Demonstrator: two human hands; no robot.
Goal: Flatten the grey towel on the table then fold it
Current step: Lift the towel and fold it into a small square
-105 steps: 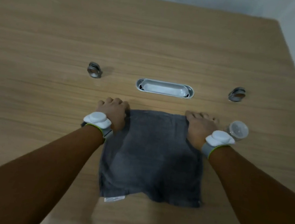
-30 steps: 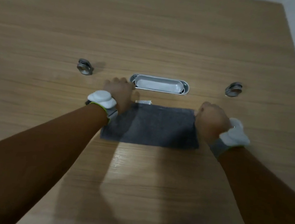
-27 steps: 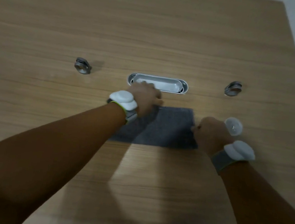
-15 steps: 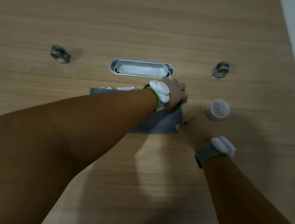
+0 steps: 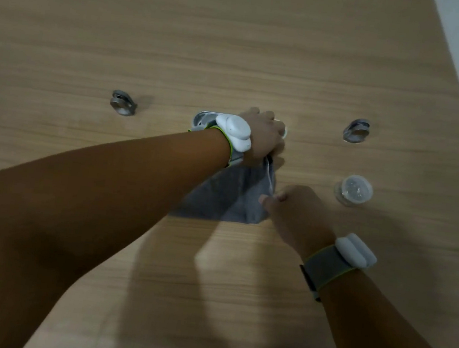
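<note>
Nearest to me, both forearms reach out over the wooden table (image 5: 237, 46), each wrist strapped with a white tracker on a grey band. My right hand (image 5: 295, 210) sits low at the towel's right edge, fingers curled in with the thumb and forefinger pinched together on the cloth's near right corner; it is closed on the towel (image 5: 228, 196). The towel is a small grey bundle lying on the table between my two hands, partly folded over itself, its left part hidden under my left forearm and its near edge running straight across the wood. My left hand (image 5: 264, 137) crosses over from the left and grips the towel's far right corner, knuckles up, fingers clenched on the fabric, which hangs in a ridge from that fist down toward the right hand. Just right of the towel, apart from it, stands a clear jar (image 5: 353, 190). Beyond the left hand, mostly covered by it, is the silver oval grommet (image 5: 201, 119) set in the tabletop. Farther out on either side sit two small metal fittings, the left fitting (image 5: 122, 103) and the right fitting (image 5: 356, 130).
</note>
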